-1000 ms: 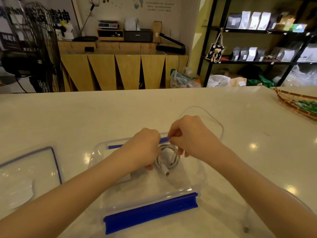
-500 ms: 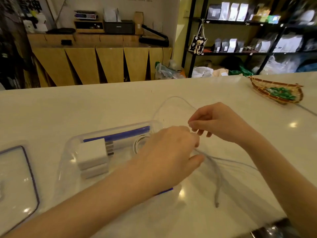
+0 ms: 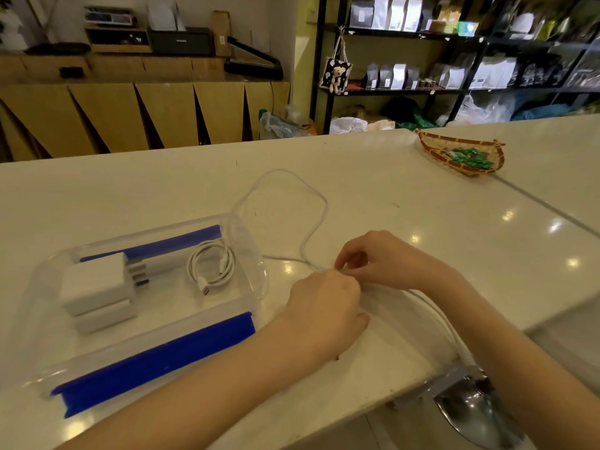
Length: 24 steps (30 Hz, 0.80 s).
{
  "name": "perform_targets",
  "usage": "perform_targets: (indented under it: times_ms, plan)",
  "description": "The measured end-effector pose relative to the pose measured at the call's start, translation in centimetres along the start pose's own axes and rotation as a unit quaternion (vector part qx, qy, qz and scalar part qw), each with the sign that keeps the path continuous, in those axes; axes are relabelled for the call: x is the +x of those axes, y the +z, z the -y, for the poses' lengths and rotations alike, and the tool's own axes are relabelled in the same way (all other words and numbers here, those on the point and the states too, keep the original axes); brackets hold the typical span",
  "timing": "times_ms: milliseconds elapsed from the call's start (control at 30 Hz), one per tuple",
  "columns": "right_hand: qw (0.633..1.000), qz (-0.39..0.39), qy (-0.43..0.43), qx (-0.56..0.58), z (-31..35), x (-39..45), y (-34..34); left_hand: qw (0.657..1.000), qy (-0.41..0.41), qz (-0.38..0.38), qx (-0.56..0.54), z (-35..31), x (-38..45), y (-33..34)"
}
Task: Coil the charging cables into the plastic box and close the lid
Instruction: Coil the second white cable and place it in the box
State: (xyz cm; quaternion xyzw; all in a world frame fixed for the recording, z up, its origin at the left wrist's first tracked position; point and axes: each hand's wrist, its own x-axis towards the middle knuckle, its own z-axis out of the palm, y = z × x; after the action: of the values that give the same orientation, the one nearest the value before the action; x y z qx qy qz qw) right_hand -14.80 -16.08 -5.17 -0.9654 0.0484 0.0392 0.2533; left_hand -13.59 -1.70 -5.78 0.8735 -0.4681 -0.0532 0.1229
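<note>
Pinching the loose cable [image 3: 313, 209] between closed fingertips, the left hand [image 3: 324, 306] and right hand [image 3: 386, 259] should wind even loops sized for the box [image 3: 256, 254].

I see a clear plastic box [image 3: 250, 251] with blue clips [image 3: 156, 362]. White coiled cable [image 3: 211, 267], white chargers [image 3: 94, 287], cream counter [image 3: 130, 196].

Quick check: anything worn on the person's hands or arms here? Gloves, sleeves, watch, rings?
Nothing visible. The left hand and right hand are both bare, with no gloves, rings or markings. Both forearms are uncovered to the frame edge: no sleeves, watch or bands in view.
</note>
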Motion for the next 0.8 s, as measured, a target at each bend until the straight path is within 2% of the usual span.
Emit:
perform_targets:
  times_ms: [133, 333, 400, 500, 600, 700, 800]
  plan:
    - [1.000, -0.005, -0.007, 0.017, 0.1, 0.6, 0.4, 1.000, -0.003, 0.001, -0.019, 0.6, 0.4, 0.5]
    - [0.998, -0.002, -0.016, 0.061, 0.5, 1.2, 0.4, 0.972, -0.077, 0.064, -0.211, 1.9, 0.9, -0.9]
    - [0.993, -0.024, -0.022, 0.110, 0.5, 1.2, -0.4, 0.945, -0.085, 0.085, -0.305, 1.8, 0.7, -1.6]
    - [0.977, -0.102, -0.039, 0.183, 0.8, 1.8, -2.5, 0.878, -0.089, 0.147, -0.447, 1.0, 0.2, -3.3]
    - [0.952, -0.180, -0.073, 0.235, 1.8, 2.9, -4.7, 0.833, -0.055, 0.177, -0.522, 0.7, -0.1, -5.6]
    - [0.933, -0.234, -0.104, 0.254, 3.1, 4.3, -6.1, 0.784, -0.020, 0.153, -0.601, 1.8, -0.7, -8.3]
    - [0.924, -0.250, -0.127, 0.262, 4.7, 5.6, -6.5, 0.743, -0.018, 0.078, -0.665, 3.2, -1.2, -10.9]
